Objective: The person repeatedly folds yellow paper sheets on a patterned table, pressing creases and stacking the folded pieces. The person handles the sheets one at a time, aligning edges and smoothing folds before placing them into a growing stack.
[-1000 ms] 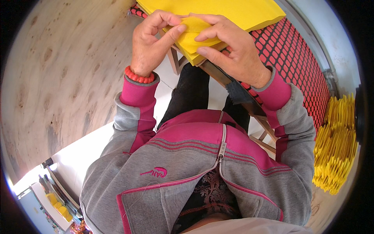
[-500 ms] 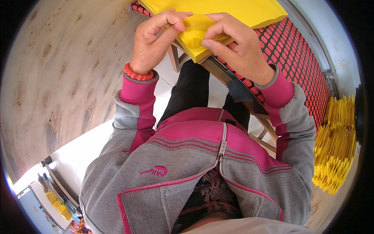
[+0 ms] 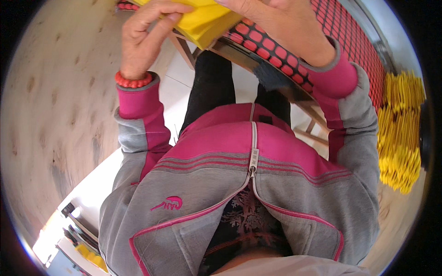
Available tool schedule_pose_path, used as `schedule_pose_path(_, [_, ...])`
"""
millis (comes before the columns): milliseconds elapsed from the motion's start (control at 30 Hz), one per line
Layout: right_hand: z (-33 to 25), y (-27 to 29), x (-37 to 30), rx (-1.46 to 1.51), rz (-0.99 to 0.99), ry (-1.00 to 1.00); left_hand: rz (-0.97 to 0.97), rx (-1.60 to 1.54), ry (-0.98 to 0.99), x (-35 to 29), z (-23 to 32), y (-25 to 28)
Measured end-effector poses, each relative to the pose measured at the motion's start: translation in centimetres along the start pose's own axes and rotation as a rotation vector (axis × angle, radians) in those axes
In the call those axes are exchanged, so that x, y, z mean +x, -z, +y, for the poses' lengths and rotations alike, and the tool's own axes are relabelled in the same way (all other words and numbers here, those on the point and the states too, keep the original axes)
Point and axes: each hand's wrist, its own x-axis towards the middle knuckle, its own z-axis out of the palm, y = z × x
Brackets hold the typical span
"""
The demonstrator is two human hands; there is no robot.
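Observation:
A stack of thin yellow sheets (image 3: 207, 25) lies at the top of the view, partly cut off by the picture's edge. My left hand (image 3: 145, 39), a red bead bracelet on its wrist, has its thumb and fingers pinched on the yellow sheet at the stack's left side. Over the right part of the stack reaches my right hand (image 3: 285, 30). Its thumb is by the yellow sheet, while the other fingertips run out of the picture, so its grip is hidden.
Under the stack is a table with a red cover patterned in black mesh (image 3: 276, 50). To the right stands a tall pile of folded yellow pieces (image 3: 400, 133). A wood-grained board (image 3: 60, 101) spans the left side. Wooden legs (image 3: 182, 48) show below the table.
The view has shifted, so the yellow stack sits higher and further left. My hands have drawn apart; the right one has moved up, partly out of view. The small fold between them no longer shows.

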Motion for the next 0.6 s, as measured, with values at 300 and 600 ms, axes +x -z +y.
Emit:
schedule_pose_path(300, [-0.7, -3.3, -16.2, -0.353, -0.369, -0.208, -0.014, -0.065, 0.031, 0.4, 0.1, -0.5])
schedule_pose_path(600, [8.2, 1.2, -26.6, -0.935, -0.272, -0.348, 0.041, -0.191, 0.209, 0.2, 1.2, -0.9])
